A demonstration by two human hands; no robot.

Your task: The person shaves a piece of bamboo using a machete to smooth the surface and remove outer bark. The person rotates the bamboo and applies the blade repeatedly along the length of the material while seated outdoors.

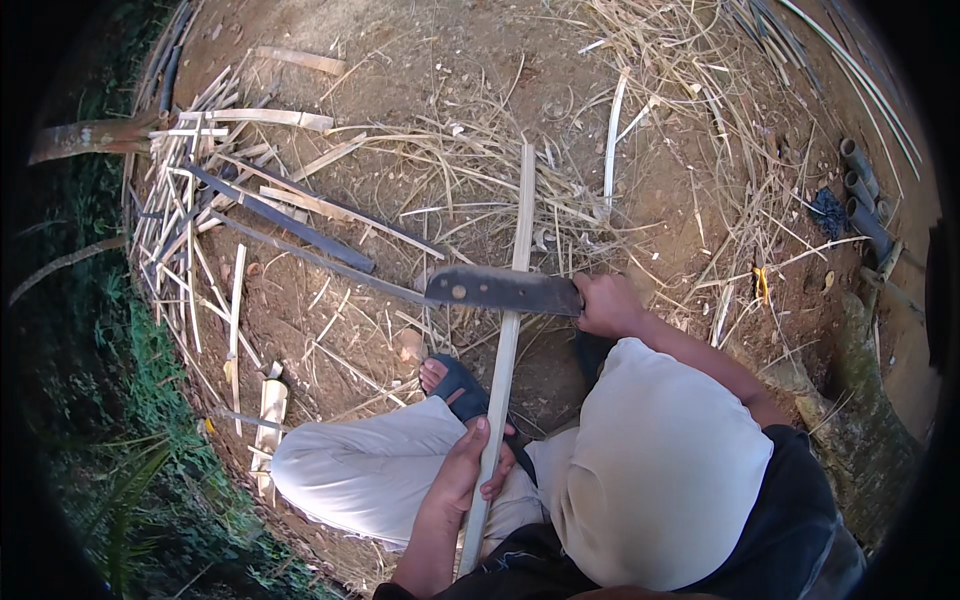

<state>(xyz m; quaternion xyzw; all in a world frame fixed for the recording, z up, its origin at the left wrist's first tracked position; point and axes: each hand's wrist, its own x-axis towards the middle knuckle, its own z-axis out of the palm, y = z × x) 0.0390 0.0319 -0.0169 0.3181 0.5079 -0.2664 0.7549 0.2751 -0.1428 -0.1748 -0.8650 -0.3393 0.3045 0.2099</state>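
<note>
A long pale bamboo strip runs from my lap out toward the far ground. My left hand is closed around its near part, in front of my knee. In my right hand is a dark, broad-bladed machete, with a few round holes in the blade. Its handle is hidden within my fist. The blade lies crosswise over the strip, pointing left; whether it touches the strip I cannot tell.
Split bamboo pieces are heaped at the left, near green undergrowth. Thin shavings litter the dirt ahead. Cut bamboo tubes and a tree trunk stand at the right. My sandalled foot is close to the strip.
</note>
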